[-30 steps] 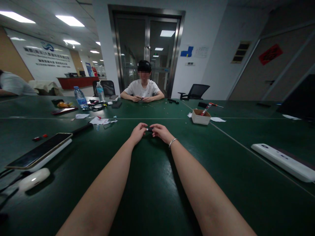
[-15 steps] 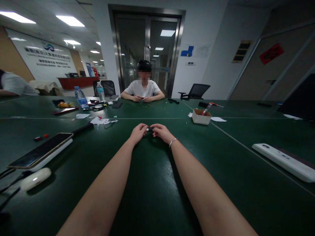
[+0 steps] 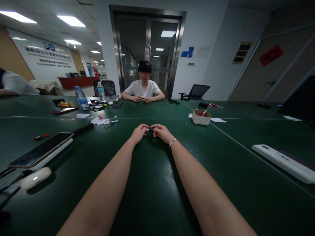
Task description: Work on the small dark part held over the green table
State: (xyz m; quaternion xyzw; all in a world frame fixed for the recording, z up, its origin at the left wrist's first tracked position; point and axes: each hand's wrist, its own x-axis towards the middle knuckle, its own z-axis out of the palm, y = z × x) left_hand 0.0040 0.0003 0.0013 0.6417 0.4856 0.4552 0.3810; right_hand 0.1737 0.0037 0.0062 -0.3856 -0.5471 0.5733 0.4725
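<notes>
Both my arms reach forward over the dark green table. Between my fingertips is a small dark stick-like object with a silvery part at its left end; its exact kind is too small to make out. My left hand pinches the silvery end. My right hand, with a bracelet on the wrist, grips the dark end from the other side. Fingers cover much of the object, which is held just over the tabletop.
To the left lie a phone on a white block and a cream rounded device. Scraps of paper and water bottles stand beyond. At right are a small box and a white device. A person sits opposite.
The silvery part showing between my fingertips looks slightly shorter, and my left fingertips sit a little closer to the right hand. Otherwise the scene is unchanged.
</notes>
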